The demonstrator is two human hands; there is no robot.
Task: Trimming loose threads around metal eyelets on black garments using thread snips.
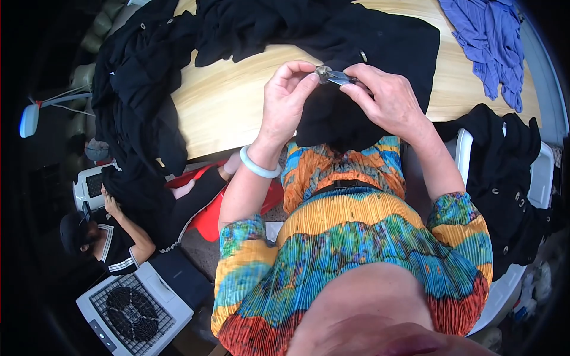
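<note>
My left hand (287, 98) pinches a black garment (332, 118) at a round metal button (323, 73), thumb and fingers closed on it. Just to its right, my right hand (386, 98) grips small metal thread snips (340, 77) whose tips meet the button. The black garment hangs from both hands over the front edge of a light wooden table (231, 101) and down onto my lap. A pale bangle (258, 166) circles my left wrist.
More black clothes (136, 83) are heaped on the table's left and back. A blue-purple garment (490, 41) lies at the back right. A white chair (537, 178) draped with black clothing stands at my right. A person (113, 237) sits low on the left beside a white fan unit (133, 311).
</note>
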